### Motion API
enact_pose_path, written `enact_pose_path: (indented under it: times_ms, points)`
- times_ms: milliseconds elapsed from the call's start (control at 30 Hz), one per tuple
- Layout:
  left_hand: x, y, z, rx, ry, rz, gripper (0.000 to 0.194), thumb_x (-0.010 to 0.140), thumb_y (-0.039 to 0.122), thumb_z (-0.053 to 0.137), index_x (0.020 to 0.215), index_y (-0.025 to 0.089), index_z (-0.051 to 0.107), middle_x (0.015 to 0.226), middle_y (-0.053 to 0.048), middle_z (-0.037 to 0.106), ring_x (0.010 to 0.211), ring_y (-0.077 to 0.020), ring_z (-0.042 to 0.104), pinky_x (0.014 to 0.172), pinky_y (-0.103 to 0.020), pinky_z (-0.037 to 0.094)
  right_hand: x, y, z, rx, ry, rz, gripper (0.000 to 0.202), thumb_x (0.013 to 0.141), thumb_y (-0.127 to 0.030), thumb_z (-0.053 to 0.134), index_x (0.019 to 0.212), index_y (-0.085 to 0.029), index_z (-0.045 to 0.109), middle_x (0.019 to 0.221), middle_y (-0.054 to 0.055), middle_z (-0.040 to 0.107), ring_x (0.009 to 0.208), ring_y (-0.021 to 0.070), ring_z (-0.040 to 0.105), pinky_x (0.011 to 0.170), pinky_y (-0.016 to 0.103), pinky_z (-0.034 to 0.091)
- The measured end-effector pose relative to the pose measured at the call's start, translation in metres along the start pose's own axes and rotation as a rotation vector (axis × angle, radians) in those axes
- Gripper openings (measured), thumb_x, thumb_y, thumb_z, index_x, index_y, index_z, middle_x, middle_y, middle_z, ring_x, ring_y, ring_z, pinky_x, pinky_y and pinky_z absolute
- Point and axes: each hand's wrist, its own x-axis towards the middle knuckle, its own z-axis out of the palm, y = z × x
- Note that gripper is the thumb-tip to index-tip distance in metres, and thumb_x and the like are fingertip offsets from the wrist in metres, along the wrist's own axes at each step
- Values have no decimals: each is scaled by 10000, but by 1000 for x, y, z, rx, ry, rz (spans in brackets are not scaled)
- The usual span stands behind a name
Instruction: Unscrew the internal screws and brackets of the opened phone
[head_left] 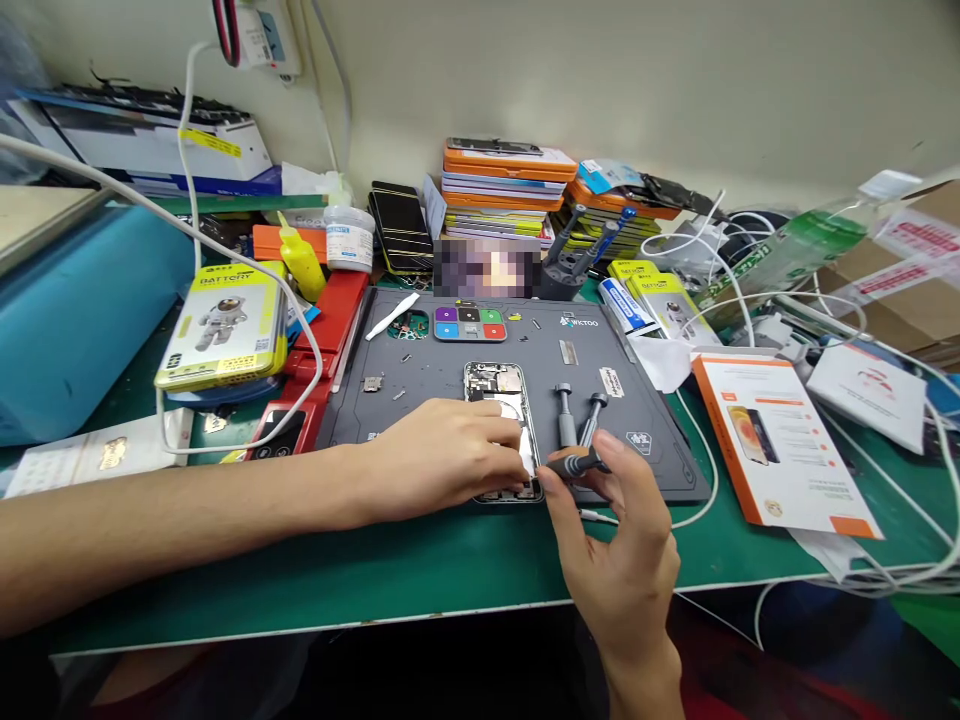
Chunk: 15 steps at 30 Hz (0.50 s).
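An opened smartphone (508, 380) lies on the dark grey work mat (420, 400), its inner parts exposed. My left hand (457, 450) reaches across it, with bent fingers gripping it near the right edge; their tips are partly hidden. Between the thumb and fingers of my right hand (622, 530) is a small dark screwdriver (574, 464), held nearly level beside the phone's lower right edge. Two more screwdrivers (565, 412) lie on the mat just beyond that hand. Small metal parts (372, 384) are scattered left of the phone.
A coloured tray (470, 325) and a white plastic pry tool (393, 316) lie at the mat's back. Yellow battery boxes (225, 320) stand left, an orange-white box (784, 440) right. A white cable (712, 490) curves along the right side. A screwdriver holder (566, 272) stands behind.
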Motion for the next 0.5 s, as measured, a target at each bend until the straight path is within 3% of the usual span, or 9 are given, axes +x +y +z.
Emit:
enact_pose_path:
  times_ms: [300, 500]
  points:
    - [0, 0, 0, -40, -21, -42, 213, 1115, 319, 588, 1062, 229, 773, 1030, -20, 758, 934, -190, 650, 730, -321, 465, 0, 2, -2, 31, -56, -7, 909, 894, -33, 756, 1675, -270, 357, 1379, 118, 714, 1000, 239, 820, 835, 402, 725]
    - [0, 0, -1, -56, -21, -50, 195, 1105, 314, 606, 1115, 243, 788, 1043, -17, 746, 924, -191, 638, 747, -323, 481, -2, 2, -4, 145, -88, 57, 769, 982, -10, 535, 1684, -248, 331, 1501, 151, 630, 1196, 257, 773, 943, 450, 694]
